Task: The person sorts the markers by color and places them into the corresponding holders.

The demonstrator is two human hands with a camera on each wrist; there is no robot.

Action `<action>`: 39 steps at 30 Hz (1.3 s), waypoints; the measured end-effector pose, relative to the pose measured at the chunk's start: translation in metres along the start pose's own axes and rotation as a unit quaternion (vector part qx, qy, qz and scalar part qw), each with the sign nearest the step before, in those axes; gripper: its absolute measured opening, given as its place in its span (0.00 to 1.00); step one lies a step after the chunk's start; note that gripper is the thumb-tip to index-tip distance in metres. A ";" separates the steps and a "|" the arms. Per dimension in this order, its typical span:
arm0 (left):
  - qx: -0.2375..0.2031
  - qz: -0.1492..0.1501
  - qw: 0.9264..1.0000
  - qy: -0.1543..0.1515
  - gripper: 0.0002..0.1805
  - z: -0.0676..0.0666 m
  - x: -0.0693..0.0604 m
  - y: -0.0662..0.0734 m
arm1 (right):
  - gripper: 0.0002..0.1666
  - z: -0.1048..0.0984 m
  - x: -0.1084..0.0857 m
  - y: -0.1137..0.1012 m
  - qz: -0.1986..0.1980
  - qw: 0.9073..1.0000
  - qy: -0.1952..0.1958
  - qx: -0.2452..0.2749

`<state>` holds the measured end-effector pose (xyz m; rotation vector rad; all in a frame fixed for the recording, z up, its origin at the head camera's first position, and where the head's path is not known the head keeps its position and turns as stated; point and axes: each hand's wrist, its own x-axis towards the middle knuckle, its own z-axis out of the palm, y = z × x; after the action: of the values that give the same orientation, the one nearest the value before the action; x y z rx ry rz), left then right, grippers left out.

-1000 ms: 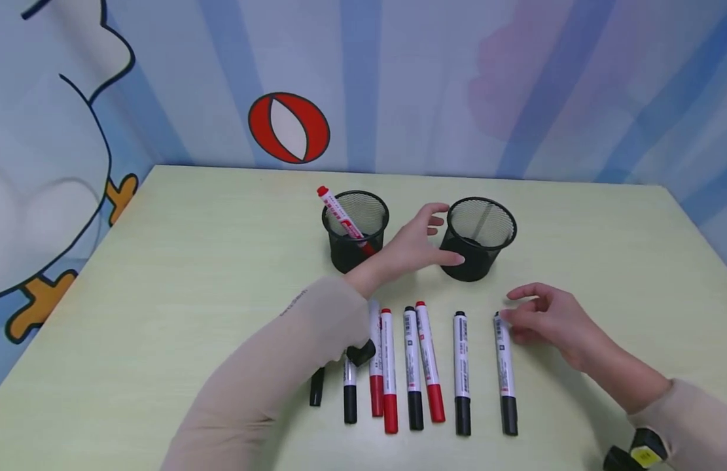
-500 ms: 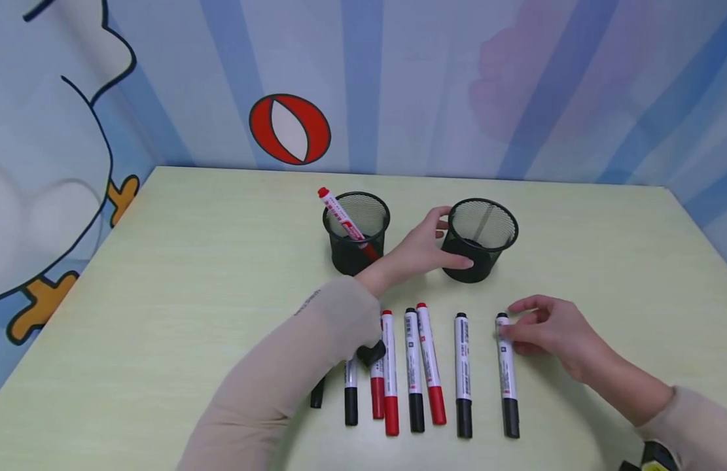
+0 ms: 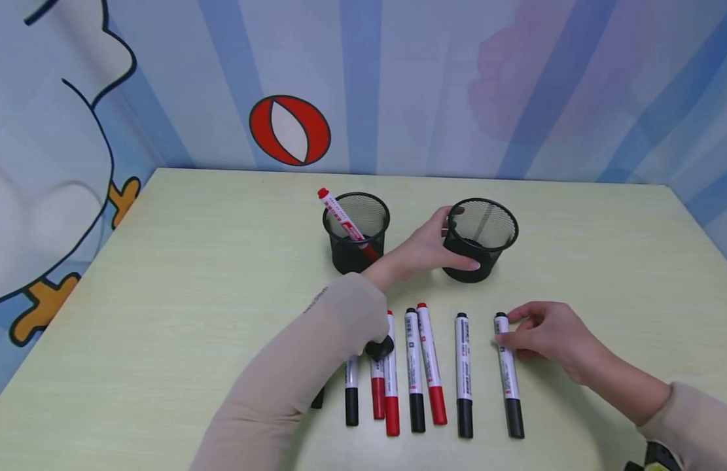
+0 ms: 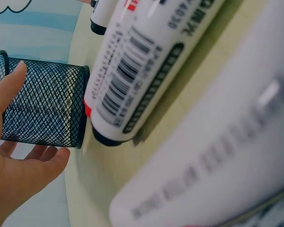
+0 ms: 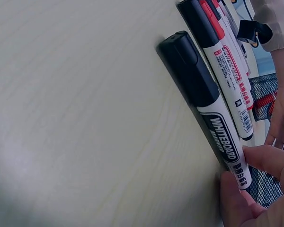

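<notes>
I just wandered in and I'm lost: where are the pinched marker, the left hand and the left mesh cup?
Pinched marker (image 5: 214, 123): right wrist view, on its white barrel.
Left hand (image 3: 423, 248): head view, on the back of the hand.
Left mesh cup (image 3: 344, 255): head view, on its front wall.

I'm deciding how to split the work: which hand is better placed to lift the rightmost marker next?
Probably the right hand: it pinches the rightmost marker near its far end. The left hand is farther from that marker and occupied, wrapped around the right mesh cup.
</notes>
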<state>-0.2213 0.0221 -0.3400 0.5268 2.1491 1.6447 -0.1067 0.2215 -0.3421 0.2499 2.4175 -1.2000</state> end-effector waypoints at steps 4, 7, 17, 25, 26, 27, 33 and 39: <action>-0.006 0.002 1.000 0.001 0.50 0.000 0.001 -0.001 | 0.32 0.001 0.001 -0.001 0.001 1.000 0.000 -0.006; -0.010 0.007 1.000 -0.001 0.50 0.000 0.002 -0.001 | 0.32 0.002 0.001 -0.001 0.000 1.000 0.000 -0.008; 0.002 0.017 1.000 -0.001 0.50 0.002 0.003 -0.001 | 0.28 0.005 0.000 -0.003 -0.031 0.996 0.020 -0.079; 0.007 0.012 1.000 0.001 0.50 0.002 0.002 0.000 | 0.29 -0.003 0.003 -0.001 -0.016 0.999 -0.020 -0.029; 0.005 0.011 1.000 0.000 0.50 0.002 0.002 0.000 | 0.29 -0.005 0.003 0.000 -0.011 0.999 -0.028 -0.016; 0.003 0.011 1.000 0.000 0.50 0.002 0.002 0.000 | 0.29 -0.007 0.004 0.002 -0.010 0.999 -0.037 -0.001; 0.005 0.009 1.000 -0.006 0.50 0.001 0.002 0.000 | 0.32 -0.021 0.008 0.008 -0.005 0.995 -0.073 0.069; 0.009 0.006 1.000 -0.009 0.50 0.000 0.003 0.001 | 0.31 -0.038 0.012 0.009 -0.009 0.987 -0.085 0.135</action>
<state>-0.2235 0.0234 -0.3396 0.5588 2.1543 1.6225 -0.1259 0.2570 -0.3334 0.1961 2.1151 -1.4932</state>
